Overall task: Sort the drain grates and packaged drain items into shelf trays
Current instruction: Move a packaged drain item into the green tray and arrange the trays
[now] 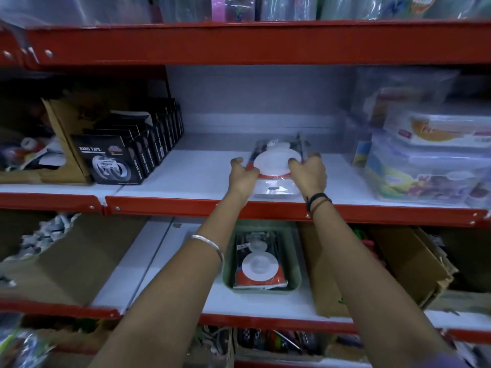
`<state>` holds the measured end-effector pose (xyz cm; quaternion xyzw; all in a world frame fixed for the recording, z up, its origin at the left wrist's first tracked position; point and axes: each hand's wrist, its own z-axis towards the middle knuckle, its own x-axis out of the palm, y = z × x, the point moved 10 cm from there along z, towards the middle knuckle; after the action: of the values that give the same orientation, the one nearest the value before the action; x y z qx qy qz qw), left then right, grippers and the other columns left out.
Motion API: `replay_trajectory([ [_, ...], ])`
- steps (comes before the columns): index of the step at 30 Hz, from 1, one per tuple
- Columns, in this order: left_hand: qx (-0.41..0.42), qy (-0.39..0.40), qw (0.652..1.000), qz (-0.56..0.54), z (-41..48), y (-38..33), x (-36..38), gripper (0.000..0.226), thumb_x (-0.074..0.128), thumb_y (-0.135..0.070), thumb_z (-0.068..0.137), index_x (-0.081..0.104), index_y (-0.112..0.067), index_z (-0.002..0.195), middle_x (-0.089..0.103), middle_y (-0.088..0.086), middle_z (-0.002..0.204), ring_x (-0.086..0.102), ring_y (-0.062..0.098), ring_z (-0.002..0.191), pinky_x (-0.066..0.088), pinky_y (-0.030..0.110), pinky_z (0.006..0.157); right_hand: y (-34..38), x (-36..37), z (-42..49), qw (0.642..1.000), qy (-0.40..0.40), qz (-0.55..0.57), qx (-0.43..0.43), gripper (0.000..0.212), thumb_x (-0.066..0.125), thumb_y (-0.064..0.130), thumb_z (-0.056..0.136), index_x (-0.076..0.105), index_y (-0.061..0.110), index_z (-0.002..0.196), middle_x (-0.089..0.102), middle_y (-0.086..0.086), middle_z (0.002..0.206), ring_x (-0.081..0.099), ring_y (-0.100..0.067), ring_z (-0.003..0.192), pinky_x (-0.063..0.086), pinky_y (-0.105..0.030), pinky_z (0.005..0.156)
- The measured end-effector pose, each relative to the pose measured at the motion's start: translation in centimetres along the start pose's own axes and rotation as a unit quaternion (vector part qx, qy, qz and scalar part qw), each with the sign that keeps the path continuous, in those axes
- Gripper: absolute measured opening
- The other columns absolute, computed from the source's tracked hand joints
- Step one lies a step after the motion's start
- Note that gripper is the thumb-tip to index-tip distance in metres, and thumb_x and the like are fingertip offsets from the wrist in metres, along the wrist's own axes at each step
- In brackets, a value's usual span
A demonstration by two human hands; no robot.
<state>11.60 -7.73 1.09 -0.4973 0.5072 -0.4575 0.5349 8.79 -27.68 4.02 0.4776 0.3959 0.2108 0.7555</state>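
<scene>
A clear tray (277, 191) of packaged drain items (275, 162) is held at both sides on the middle shelf (186, 179), the left hand (243, 176) and right hand (309, 172) each clenched on an edge. More packets (259, 266) are seen in a green tray (293, 251) on the shelf below.

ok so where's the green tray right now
In the head view, the green tray sits on the lower shelf, centre, between the person's forearms, with cardboard boxes to its right.

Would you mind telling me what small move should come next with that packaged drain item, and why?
Probably set it flat and let go: both the left hand and right hand grip the packaged drain item over bare middle shelf, with clear room on either side.
</scene>
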Motion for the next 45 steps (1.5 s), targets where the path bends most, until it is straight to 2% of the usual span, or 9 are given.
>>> replay_trajectory([
  [4,0.02,0.051,0.998,-0.033,-5.0,0.0,-1.1,0.056,0.055,-0.005,0.092,0.031,-0.007,0.142,0.053,0.005,0.111,0.054,0.018,0.102,0.045,0.025,0.086,-0.9,-1.8,-3.8,0.997,-0.011,0.075,-0.031,0.026,0.061,0.032,0.085,0.048,0.012,0.074,0.051,0.0,0.068,0.05,-0.026,0.073,0.034,-0.03,0.063],
  [8,0.007,0.135,0.991,0.005,-10.0,3.4,-1.9,0.034,0.059,-0.002,0.089,0.054,-0.001,0.123,0.063,0.006,0.108,0.061,0.016,0.095,0.05,0.013,0.075,-3.6,-3.1,-9.6,0.988,-0.016,0.104,-0.111,0.023,0.06,0.033,0.089,0.052,0.012,0.084,0.047,0.007,0.066,0.046,-0.014,0.062,0.039,-0.033,0.06],
  [13,-0.036,0.205,0.978,0.028,-14.3,11.1,-3.4,0.047,0.065,-0.002,0.086,0.047,-0.004,0.129,0.062,0.008,0.117,0.062,0.02,0.101,0.054,0.027,0.086,-7.4,-3.7,-17.4,0.984,-0.001,0.056,-0.17,0.02,0.055,0.034,0.093,0.046,0.018,0.086,0.038,0.009,0.06,0.044,0.002,0.053,0.034,-0.013,0.052],
  [16,-0.035,0.235,0.969,0.065,-17.0,15.6,-4.1,0.055,0.065,-0.004,0.086,0.042,-0.01,0.137,0.059,0.004,0.119,0.059,0.016,0.103,0.054,0.018,0.08,-9.5,-2.9,-21.8,0.982,0.031,0.035,-0.182,0.016,0.053,0.027,0.093,0.046,0.013,0.088,0.033,0.013,0.056,0.042,0.002,0.047,0.031,-0.011,0.045],
  [24,-0.075,0.229,0.965,0.1,-22.4,25.8,-4.5,0.062,0.064,-0.01,0.089,0.034,-0.016,0.143,0.054,-0.002,0.125,0.05,0.015,0.12,0.041,0.034,0.107,-18.5,-0.3,-27.5,0.983,0.108,-0.081,-0.127,0.062,0.027,0.06,0.082,0.045,0.004,0.102,0.054,-0.004,0.068,0.06,-0.036,0.064,0.038,-0.035,0.052],
  [31,-0.123,0.147,0.974,0.123,-19.2,27.8,-4.2,0.043,0.067,-0.012,0.087,0.05,-0.004,0.126,0.061,0.013,0.121,0.057,0.029,0.116,0.049,0.042,0.1,-22.5,3.0,-24.4,0.985,0.112,-0.119,-0.045,0.047,0.041,0.048,0.094,0.049,0.005,0.112,0.061,-0.01,0.074,0.062,-0.034,0.073,0.042,-0.034,0.055],
  [36,-0.067,0.079,0.985,0.137,-13.6,24.2,-3.5,0.047,0.061,0.003,0.087,0.039,0.004,0.13,0.049,0.008,0.11,0.05,0.02,0.103,0.049,0.022,0.081,-22.7,6.7,-18.4,0.986,0.113,-0.12,0.016,0.044,0.043,0.046,0.095,0.052,0.005,0.108,0.06,-0.011,0.075,0.059,-0.034,0.072,0.035,-0.03,0.053],
  [42,-0.028,0.089,0.965,0.245,-8.2,23.7,-1.8,0.044,0.06,-0.01,0.091,0.044,0.0,0.131,0.038,0.01,0.125,0.048,0.022,0.114,0.037,0.017,0.094,-22.1,10.1,-13.3,0.968,0.176,-0.179,0.021,0.066,0.042,0.047,0.095,0.031,0.001,0.14,0.058,-0.009,0.068,0.055,-0.031,0.063,0.024,-0.025,0.043],
  [45,-0.03,0.133,0.934,0.331,-7.2,25.4,-1.1,0.042,0.06,-0.02,0.092,0.051,-0.005,0.131,0.038,0.019,0.136,0.042,0.03,0.128,0.033,0.025,0.107,-23.1,10.7,-13.0,0.951,0.207,-0.228,0.023,0.064,0.044,0.045,0.095,0.029,0.003,0.14,0.065,-0.019,0.097,0.061,-0.036,0.08,0.04,-0.03,0.054],
])
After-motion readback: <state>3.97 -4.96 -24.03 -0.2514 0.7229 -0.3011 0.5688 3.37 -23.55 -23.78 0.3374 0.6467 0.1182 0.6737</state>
